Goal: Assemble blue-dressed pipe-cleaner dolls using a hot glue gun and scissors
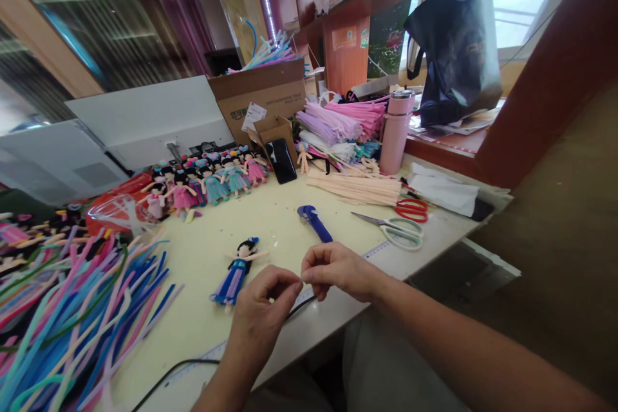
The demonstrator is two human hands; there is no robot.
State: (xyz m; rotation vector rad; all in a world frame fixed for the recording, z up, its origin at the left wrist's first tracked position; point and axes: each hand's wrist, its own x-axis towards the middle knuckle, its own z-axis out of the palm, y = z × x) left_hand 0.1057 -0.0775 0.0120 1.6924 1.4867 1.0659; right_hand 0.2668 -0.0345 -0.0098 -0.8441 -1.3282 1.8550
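Note:
My left hand (263,302) and my right hand (338,270) meet above the front edge of the table, fingertips pinched close together. Whatever lies between the fingers is too small to make out. Just beyond my left hand, a small doll (235,277) in a blue and lilac dress lies on the yellow-green tabletop (193,277), made of fuzzy pipe cleaners. A blue hand tool (316,223) of a kind I cannot tell lies behind my right hand. White-handled scissors (398,232) and red-handled scissors (411,209) rest to the right. A black cable (174,370) passes beneath my hands.
Loose coloured pipe cleaners (91,315) cover the left side. Several finished dolls (212,180) stand in rows at the back, near a phone (281,161) and cardboard box (261,96). Peach pipe cleaners (355,188), a pink bottle (397,135) and a black bag (458,51) are at right.

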